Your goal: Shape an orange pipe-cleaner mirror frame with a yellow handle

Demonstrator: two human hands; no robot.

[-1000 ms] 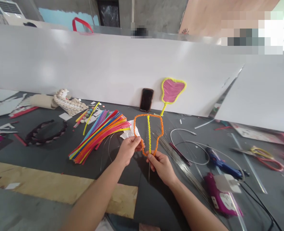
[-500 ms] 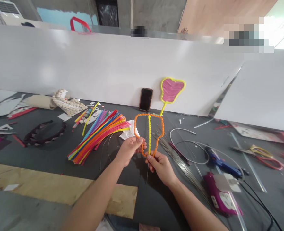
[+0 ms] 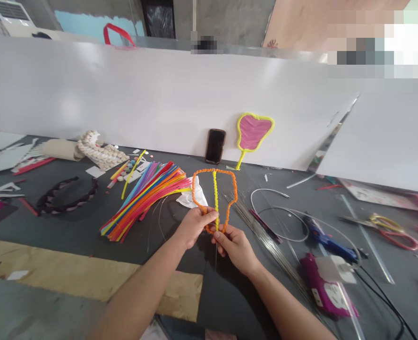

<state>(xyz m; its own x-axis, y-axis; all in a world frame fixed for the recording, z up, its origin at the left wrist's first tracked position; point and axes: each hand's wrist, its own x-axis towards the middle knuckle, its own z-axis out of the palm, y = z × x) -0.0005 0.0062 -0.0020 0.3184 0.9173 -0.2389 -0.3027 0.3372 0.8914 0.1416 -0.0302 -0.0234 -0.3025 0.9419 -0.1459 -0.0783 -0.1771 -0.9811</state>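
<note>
Between my hands stands an orange twisted pipe-cleaner frame point(image 3: 235, 186), wide at the top and narrow at the bottom. A yellow twisted strip point(image 3: 215, 191) runs down its middle, and a thin wire point(image 3: 216, 259) sticks out below. My left hand point(image 3: 195, 225) is closed, its thumb and fingers pinching the yellow strip near its lower part. Lower down, my right hand point(image 3: 236, 246) pinches the bottom of the frame where orange and yellow meet. My fingers partly cover that joint.
A bundle of coloured pipe cleaners point(image 3: 143, 200) lies left, beside a dark headband point(image 3: 67, 196). A phone point(image 3: 215, 146) and a pink fan shape with yellow edging point(image 3: 254, 133) lean on the white partition point(image 3: 159, 94). Wires point(image 3: 265, 241), a glue gun point(image 3: 331, 242) and scissors point(image 3: 386, 224) lie right.
The orange frame has shifted slightly left and down. My left thumb has moved from the frame's left side onto the yellow strip. My right hand keeps its pinch at the bottom.
</note>
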